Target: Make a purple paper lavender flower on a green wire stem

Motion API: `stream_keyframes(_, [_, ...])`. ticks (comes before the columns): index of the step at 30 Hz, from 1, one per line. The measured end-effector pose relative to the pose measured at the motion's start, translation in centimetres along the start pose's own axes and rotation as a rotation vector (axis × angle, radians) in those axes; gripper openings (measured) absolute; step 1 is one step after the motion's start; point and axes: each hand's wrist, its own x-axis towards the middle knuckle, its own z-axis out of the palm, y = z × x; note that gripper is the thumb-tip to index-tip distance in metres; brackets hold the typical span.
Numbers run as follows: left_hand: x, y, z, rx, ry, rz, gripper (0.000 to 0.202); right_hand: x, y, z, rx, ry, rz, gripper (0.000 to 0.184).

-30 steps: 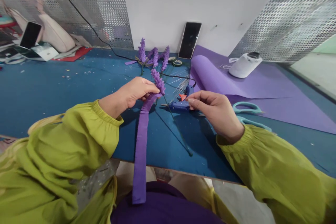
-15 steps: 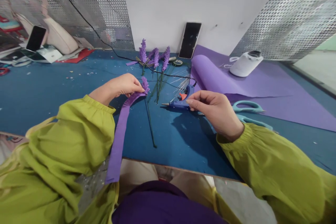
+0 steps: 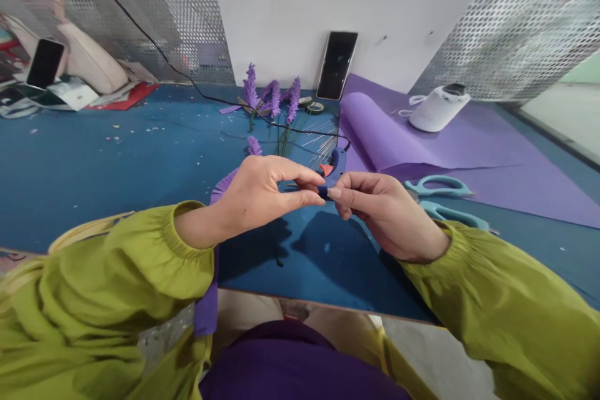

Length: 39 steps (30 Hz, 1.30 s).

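Observation:
My left hand [image 3: 262, 194] and my right hand [image 3: 375, 206] meet fingertip to fingertip over the blue table. Thumb and fingers are drawn together in a pinch on each; anything between them is too small to make out. Just behind the fingertips lies a blue glue gun [image 3: 337, 165] with an orange trigger, its nozzle mostly hidden. Beyond my left hand a short purple paper flower [image 3: 254, 145] shows its top. Its fringed purple strip [image 3: 224, 185] runs behind my left wrist, and the tail hangs over the table's front edge. The flower's stem is largely covered.
Several finished purple flowers [image 3: 291, 100] lie at the back beside thin wires [image 3: 323, 144] and tape rolls [image 3: 315, 107]. A black cord [image 3: 187, 78] crosses to the glue gun. Right are teal scissors [image 3: 440, 186], purple sheet [image 3: 497, 150] and a white pouch [image 3: 440, 111]. A phone [image 3: 337, 65] leans on the wall.
My left hand has let go of the flower and strip and moved right to my right hand's fingertips. The flower stays on the table. My right hand is nearly where it was, slightly lower.

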Motion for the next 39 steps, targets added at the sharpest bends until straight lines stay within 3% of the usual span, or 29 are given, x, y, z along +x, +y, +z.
stream_keyframes(7, [-0.3,-0.3,0.5,0.231,0.016,0.195,0.006,-0.3,0.2,0.7,-0.001,-0.029,0.025,0.034])
stream_keyframes(15, [-0.5,-0.4,0.1,0.382,-0.070,0.356,0.019,-0.5,0.1,0.8,0.081,-0.051,0.121,0.034])
stream_keyframes(23, [-0.8,-0.3,0.3,0.441,-0.060,0.441,0.023,-0.7,0.1,0.9,0.129,-0.074,0.168,0.031])
stream_keyframes(27, [-0.8,0.0,0.4,0.363,-0.051,0.344,0.021,-0.8,0.0,1.1,0.135,-0.064,0.159,0.032])
stream_keyframes(33, [-0.5,0.6,0.3,-0.033,-0.113,0.025,0.021,-0.9,-0.3,0.8,0.097,-0.044,0.090,0.029])
stream_keyframes(39, [-0.5,0.9,0.5,-0.056,-0.065,-0.085,0.008,-0.9,0.2,1.0,0.020,-0.025,0.042,0.033])
